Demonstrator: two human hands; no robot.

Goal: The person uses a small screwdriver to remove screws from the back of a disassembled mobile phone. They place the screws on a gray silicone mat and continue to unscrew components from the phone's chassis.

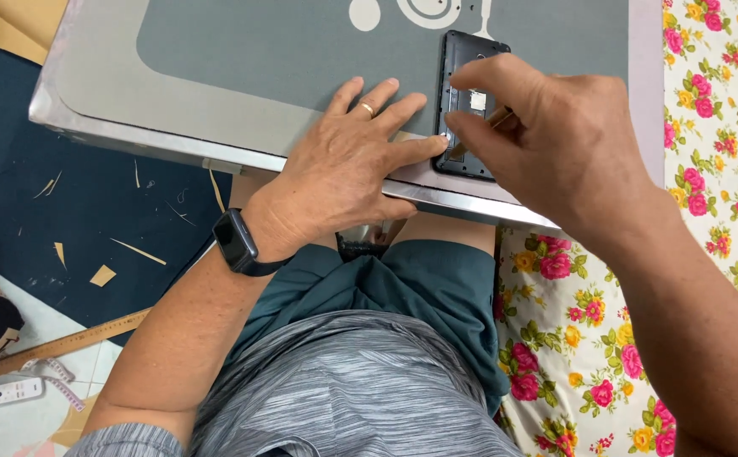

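I sit with a grey desk (242,93) edge over my lap, and on it, near its right end, lies a phone (470,106) with its back cover off, the dark open shell facing up. My left hand (343,173) lies flat on the desk, fingers spread, the index tip pressed against the phone's near left edge to pin it. It grips nothing; it only bears down. A ring sits on one finger and a dark watch (238,243) on that wrist.

My right hand (546,127) comes in from the right and pinches a thin tool (480,132), brownish and narrow, between thumb and forefinger. The tip points at the lower part of the open phone, close by my left fingertip. I cannot tell exactly what the tip touches.

I judge the phone light, stiff and smooth, so it would skate on the desk without that pinning finger. The exposed inside looks delicate, so hold is best taken on the outer rim, not the parts within. The tool is slim and needs a tight, fine pinch.

To the right a floral cloth (716,127) covers the surface. Left, on dark floor, lie scraps, a wooden ruler (56,345) and a white remote (5,393).
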